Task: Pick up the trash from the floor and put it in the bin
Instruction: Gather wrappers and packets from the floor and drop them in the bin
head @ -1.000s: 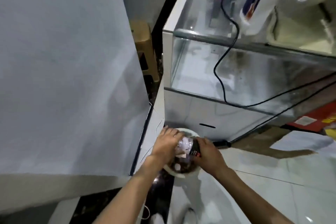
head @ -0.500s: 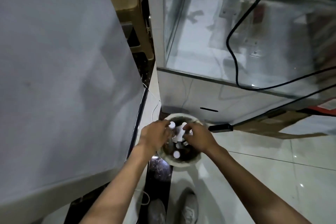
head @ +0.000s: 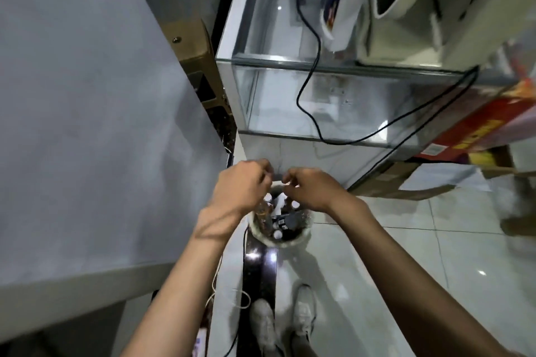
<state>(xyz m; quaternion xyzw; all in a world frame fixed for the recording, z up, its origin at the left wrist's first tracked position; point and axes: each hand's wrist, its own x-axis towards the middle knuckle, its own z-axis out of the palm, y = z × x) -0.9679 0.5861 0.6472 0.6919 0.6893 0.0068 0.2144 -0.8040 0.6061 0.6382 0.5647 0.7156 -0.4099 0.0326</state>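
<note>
A small round white bin (head: 262, 236) stands on the tiled floor at the foot of a glass counter. It is packed with bottles: several white caps show, and a dark bottle (head: 287, 222) with a label lies on top. My left hand (head: 240, 185) and my right hand (head: 314, 190) hover side by side just above the bin's far rim. Their fingers are loosely curled, fingertips nearly meeting, with nothing held. The hands hide the back of the bin.
The glass display counter (head: 333, 101) with black cables (head: 307, 90) draped over it rises behind the bin. A large grey panel (head: 95, 124) fills the left. A brown stool (head: 197, 61) stands behind it. Cardboard and a red box (head: 475, 130) lie right. My shoes (head: 303, 319) are below.
Both hands were pressing a plastic bottle down into the bin. They have let it go and risen above the rim, empty. The view has tilted up again.
</note>
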